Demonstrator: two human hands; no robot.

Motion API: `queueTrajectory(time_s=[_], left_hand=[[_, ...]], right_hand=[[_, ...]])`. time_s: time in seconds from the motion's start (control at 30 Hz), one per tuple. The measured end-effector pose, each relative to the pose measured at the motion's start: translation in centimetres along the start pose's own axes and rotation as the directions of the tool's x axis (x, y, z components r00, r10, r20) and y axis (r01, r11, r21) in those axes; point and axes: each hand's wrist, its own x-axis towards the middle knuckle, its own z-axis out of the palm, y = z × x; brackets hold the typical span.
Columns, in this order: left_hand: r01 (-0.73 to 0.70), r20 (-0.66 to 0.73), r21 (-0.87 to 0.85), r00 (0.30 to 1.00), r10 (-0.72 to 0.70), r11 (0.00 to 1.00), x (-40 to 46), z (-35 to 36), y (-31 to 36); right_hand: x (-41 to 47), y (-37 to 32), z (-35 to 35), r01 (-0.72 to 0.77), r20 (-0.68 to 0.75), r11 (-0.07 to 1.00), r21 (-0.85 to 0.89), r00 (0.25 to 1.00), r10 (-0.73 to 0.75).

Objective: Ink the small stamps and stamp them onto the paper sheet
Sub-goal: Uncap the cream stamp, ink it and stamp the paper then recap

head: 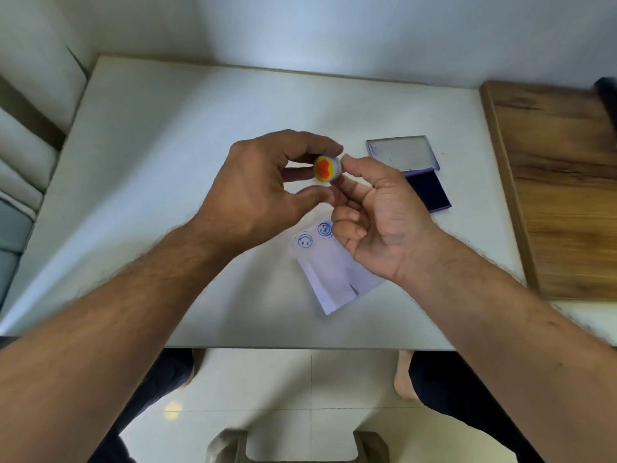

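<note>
While both hands [253, 192] pinch the stamp [326, 168] | white table [167, 162], tiled floor [300, 379] | grip clamped

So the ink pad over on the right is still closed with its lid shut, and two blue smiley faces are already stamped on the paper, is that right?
Not quite. The head view shows the ink pad lying open, its clear lid folded back and the dark ink surface exposed. The rest holds: it sits to the right, and two blue smiley prints are already on the paper sheet.
</note>
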Motion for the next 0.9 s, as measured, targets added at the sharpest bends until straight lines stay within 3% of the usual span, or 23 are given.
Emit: queueTrajectory(time_s=[0.17, 0.43, 0.9], left_hand=[[0.052, -0.037, -0.060, 0.998, -0.054, 0.997, 0.1, 0.2, -0.1], [0.070, -0.100, -0.166, 0.991, -0.088, 0.984, 0.3, -0.1, 0.1], [0.127, -0.188, -0.063, 0.973, -0.137, 0.990, 0.7, -0.7, -0.2]], right_hand=[[0.1, -0.6, -0.2, -0.048, 0.067, 0.998, -0.029, 0.997, 0.050], [0.8, -1.8, -0.5, 0.120, 0.156, 0.988, -0.101, 0.982, -0.103], [1.8, -1.8, -0.3, 0.181, 0.121, 0.977, -0.111, 0.978, -0.168]])
